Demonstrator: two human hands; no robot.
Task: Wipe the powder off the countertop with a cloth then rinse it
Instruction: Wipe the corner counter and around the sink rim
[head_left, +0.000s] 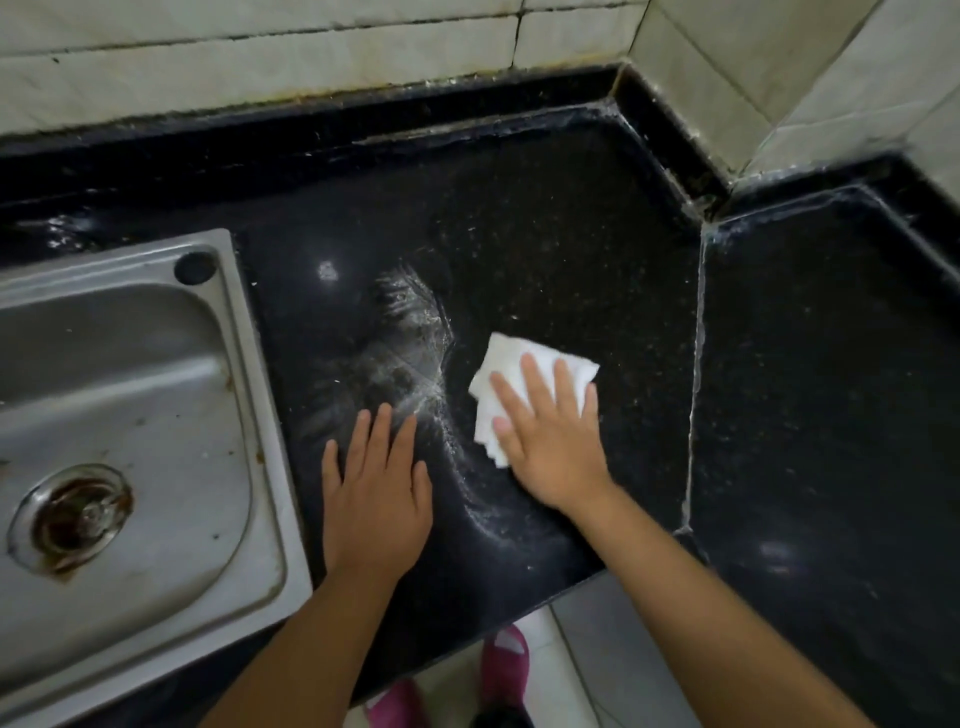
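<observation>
Right hand (550, 441) presses flat, fingers straight, on the cloth (519, 374) right of the sink (156, 415). Left hand (376, 488) lies flat, empty, between them, by smeared powder (421, 364) on the countertop (571, 234).

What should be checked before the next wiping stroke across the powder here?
1. Cloth under the right hand, fingers flat on it: ok.
2. Cloth lies right of the powder, not yet on it: ok.
3. Left hand out of the stroke's path: not ok, its fingertips rest at the powder's edge.
4. Powder gone from the countertop: not ok, a white streak remains.
5. Sink free for rinsing: ok, the basin holds nothing.
6. Tap within reach: cannot tell, none in view.
</observation>
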